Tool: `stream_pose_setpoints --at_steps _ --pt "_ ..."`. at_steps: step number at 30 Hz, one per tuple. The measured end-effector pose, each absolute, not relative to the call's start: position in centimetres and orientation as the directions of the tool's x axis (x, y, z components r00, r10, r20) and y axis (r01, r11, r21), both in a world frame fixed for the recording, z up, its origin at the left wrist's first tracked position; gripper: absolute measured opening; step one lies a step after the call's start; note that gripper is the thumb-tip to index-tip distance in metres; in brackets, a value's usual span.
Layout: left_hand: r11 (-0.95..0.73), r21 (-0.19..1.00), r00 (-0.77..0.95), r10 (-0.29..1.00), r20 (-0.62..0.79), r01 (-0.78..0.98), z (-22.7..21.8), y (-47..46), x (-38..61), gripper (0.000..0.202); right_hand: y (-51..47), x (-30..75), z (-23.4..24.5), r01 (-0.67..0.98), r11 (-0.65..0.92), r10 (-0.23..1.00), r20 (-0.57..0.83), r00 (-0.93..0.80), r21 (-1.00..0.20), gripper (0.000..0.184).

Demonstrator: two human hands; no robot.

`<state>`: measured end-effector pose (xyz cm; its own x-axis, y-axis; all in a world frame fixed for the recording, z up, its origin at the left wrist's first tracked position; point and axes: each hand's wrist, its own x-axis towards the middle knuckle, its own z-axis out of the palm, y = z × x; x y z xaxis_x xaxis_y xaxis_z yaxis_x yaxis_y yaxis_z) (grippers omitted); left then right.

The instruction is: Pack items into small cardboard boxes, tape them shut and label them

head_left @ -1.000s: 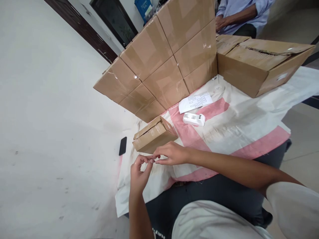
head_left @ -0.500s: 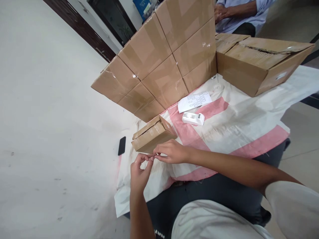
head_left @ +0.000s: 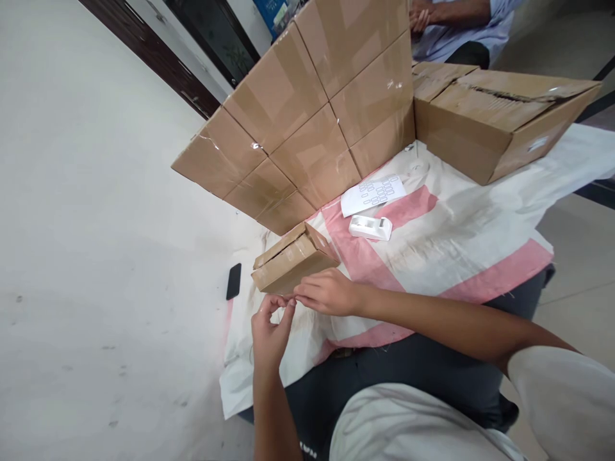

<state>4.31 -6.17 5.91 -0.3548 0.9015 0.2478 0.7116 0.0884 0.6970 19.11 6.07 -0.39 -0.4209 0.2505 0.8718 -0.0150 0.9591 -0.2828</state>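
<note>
My left hand (head_left: 273, 325) is raised over the cloth-covered table with thumb and index finger pinched together. My right hand (head_left: 327, 292) meets it from the right, its fingertips also closed and touching the left fingertips. Whatever lies between the fingers is too small to make out. Just beyond both hands stands a small cardboard box (head_left: 294, 262), its top flaps parted by a narrow slit. A white plastic device (head_left: 370, 228) lies farther right on the cloth, beside a sheet of paper (head_left: 373, 194) printed with small rectangles.
A tall cardboard panel (head_left: 307, 121) stands along the back. At the back right sits a larger cardboard box (head_left: 485, 128). A black phone (head_left: 233, 282) lies at the left by the wall. Behind the panel, another person's hands (head_left: 421, 16) are visible. White-and-pink cloth (head_left: 461, 250) covers the table.
The right fingers have drawn closer together, closing the gap seen between thumb and index finger. Both hands stay in nearly the same place; the view has shifted slightly.
</note>
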Motion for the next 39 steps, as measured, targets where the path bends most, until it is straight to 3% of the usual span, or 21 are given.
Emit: stream_pose_setpoints --at_steps 6,12,16,21,24,29,31,36,39 --pt "0.101 0.7 -0.371 0.895 0.246 0.707 5.9 -6.1 4.5 0.027 6.0 18.8 -0.6 -0.031 0.916 0.337 0.809 -0.481 -0.4 0.018" --pt "0.129 0.75 -0.428 0.877 0.22 0.648 5.5 -5.8 4.5 0.028 5.7 19.1 -0.5 0.055 0.957 0.276 0.831 -0.484 -0.286 0.024" --pt "0.084 0.858 -0.454 0.872 0.183 0.507 4.9 -5.2 4.2 0.031 5.7 19.0 -0.5 0.066 0.968 0.24 0.827 -0.508 -0.241 0.026" --pt "0.08 0.943 -0.477 0.874 0.09 0.324 5.2 -5.0 4.3 0.033 6.6 19.3 -0.1 -0.06 0.968 0.164 0.793 -0.587 -0.244 0.023" --pt "0.079 0.949 -0.48 0.873 0.082 0.306 5.8 -5.1 4.3 0.032 7.0 19.7 0.5 -0.18 0.929 0.142 0.758 -0.636 -0.325 0.02" --pt "0.088 0.93 -0.476 0.874 0.1 0.358 6.4 -5.5 4.0 0.031 7.4 20.0 1.6 -0.341 0.622 0.284 0.608 -0.741 -0.705 0.006" --pt "0.097 0.917 -0.462 0.881 0.102 0.388 6.5 -5.6 4.2 0.029 7.4 19.9 1.9 -0.379 0.469 0.307 0.549 -0.777 -0.798 0.008" --pt "0.099 0.887 -0.473 0.87 0.143 0.45 6.6 -6.0 3.5 0.026 7.4 19.8 2.2 -0.423 0.218 0.335 0.474 -0.814 -0.88 0.015" --pt "0.11 0.841 -0.651 0.689 0.32 0.529 6.6 -6.5 0.9 0.026 8.1 20.3 2.9 -0.483 0.128 0.383 0.492 -0.782 -0.866 0.022"
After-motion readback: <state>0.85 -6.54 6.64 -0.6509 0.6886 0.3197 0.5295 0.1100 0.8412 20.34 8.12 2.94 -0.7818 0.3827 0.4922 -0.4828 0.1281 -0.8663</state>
